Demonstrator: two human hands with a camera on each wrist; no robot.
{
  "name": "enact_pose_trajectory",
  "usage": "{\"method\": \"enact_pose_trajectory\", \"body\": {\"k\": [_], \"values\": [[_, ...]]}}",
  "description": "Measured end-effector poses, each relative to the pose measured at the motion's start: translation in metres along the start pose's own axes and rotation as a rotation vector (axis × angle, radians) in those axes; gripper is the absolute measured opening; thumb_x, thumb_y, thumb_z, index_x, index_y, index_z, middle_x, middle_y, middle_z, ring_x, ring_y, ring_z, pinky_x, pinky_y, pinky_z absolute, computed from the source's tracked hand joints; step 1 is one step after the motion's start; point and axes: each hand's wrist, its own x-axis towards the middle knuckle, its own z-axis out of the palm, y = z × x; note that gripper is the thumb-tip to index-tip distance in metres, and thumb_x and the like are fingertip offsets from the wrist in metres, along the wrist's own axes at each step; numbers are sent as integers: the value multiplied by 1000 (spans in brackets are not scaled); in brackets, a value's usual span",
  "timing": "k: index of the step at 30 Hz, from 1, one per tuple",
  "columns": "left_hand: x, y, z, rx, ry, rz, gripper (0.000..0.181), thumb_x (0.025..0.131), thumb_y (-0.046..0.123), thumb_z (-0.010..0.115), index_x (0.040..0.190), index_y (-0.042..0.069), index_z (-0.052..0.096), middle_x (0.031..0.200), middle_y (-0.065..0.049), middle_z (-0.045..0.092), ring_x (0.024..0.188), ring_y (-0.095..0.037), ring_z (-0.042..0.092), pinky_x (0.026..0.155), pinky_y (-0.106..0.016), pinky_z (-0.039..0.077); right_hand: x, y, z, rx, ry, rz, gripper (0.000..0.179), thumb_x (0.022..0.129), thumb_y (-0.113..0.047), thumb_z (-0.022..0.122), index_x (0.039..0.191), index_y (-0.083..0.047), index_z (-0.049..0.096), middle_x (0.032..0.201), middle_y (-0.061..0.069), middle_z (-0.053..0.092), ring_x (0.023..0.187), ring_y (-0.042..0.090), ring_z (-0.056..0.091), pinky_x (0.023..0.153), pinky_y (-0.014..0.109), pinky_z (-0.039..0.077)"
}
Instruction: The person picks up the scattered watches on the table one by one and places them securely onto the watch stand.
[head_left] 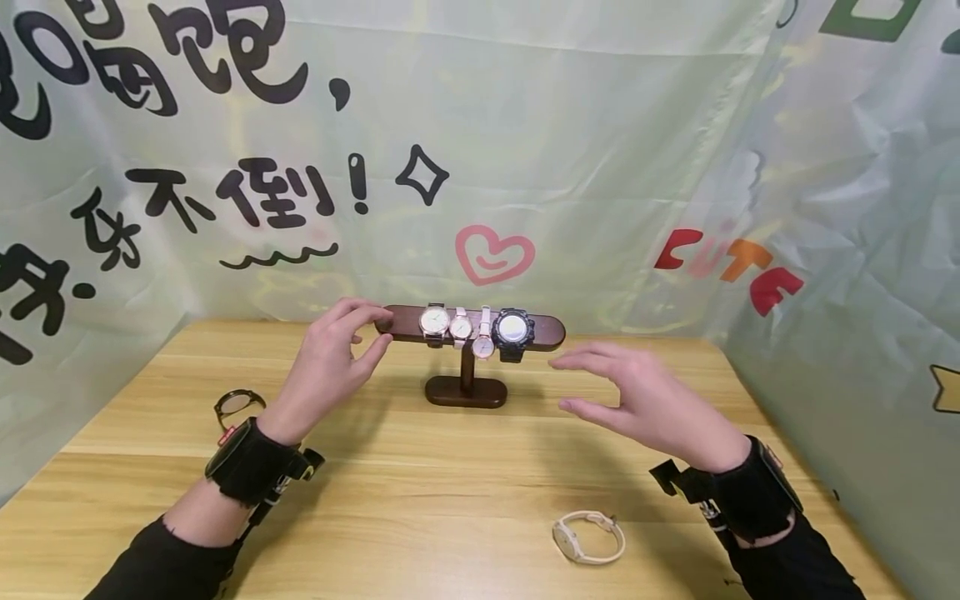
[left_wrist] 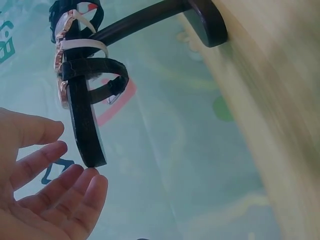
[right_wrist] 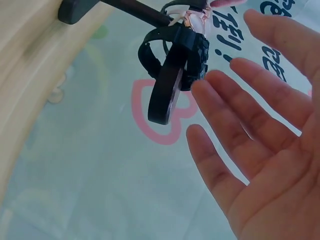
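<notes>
A dark wooden watch stand (head_left: 550, 332) stands at the back of the table. Several watches are strapped side by side on its bar: a white-faced one with a dark strap (head_left: 434, 322), two small ones with pale straps, and a bulky black watch (head_left: 513, 328) furthest right. My left hand (head_left: 330, 358) is at the bar's left end, fingers loosely bent; the left wrist view shows its fingertips (left_wrist: 90, 185) by that end, contact hard to tell. To the right of the stand, my right hand (head_left: 641, 396) hovers with fingers extended, apart from the bar, holding nothing.
A pale watch (head_left: 588, 537) lies at the front right of the wooden table (head_left: 420, 500). A dark watch (head_left: 238, 402) lies at the left, beyond my left wrist and partly hidden by it. A printed cloth (head_left: 600, 125) hangs behind the table and along the right.
</notes>
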Motion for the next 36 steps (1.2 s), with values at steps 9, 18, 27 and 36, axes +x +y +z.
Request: {"method": "enact_pose_trajectory", "body": {"k": [9, 18, 27, 36], "values": [[-3, 8, -3, 37, 20, 40, 24, 96, 9, 80, 119, 5, 77, 120, -13, 73, 99, -27, 71, 75, -42, 63, -12, -2, 9, 15, -80, -25, 32, 94, -23, 86, 124, -19, 79, 116, -9, 77, 99, 7, 72, 78, 25, 61], [-6, 23, -6, 58, -12, 105, 18, 97, 9, 78, 115, 7, 78, 102, -7, 79, 89, -21, 72, 67, -36, 61, -24, -4, 18, 78, -227, 12, 24, 94, -19, 84, 118, -19, 80, 105, -14, 75, 96, 4, 70, 82, 27, 62], [-10, 38, -3, 9, -86, 173, 17, 96, 8, 79, 112, 9, 79, 98, -2, 79, 84, -17, 74, 65, -34, 62, -37, -5, 21, 105, -301, 60, 22, 94, -19, 84, 116, -17, 80, 104, -12, 75, 95, 4, 69, 81, 27, 62], [-18, 49, 6, -33, -146, 234, 16, 96, 10, 80, 111, 11, 78, 99, -1, 80, 81, -11, 73, 64, -24, 58, -44, -6, 23, 115, -354, 87, 23, 94, -23, 85, 115, -15, 80, 105, -9, 77, 94, 0, 68, 82, 31, 64]]}}
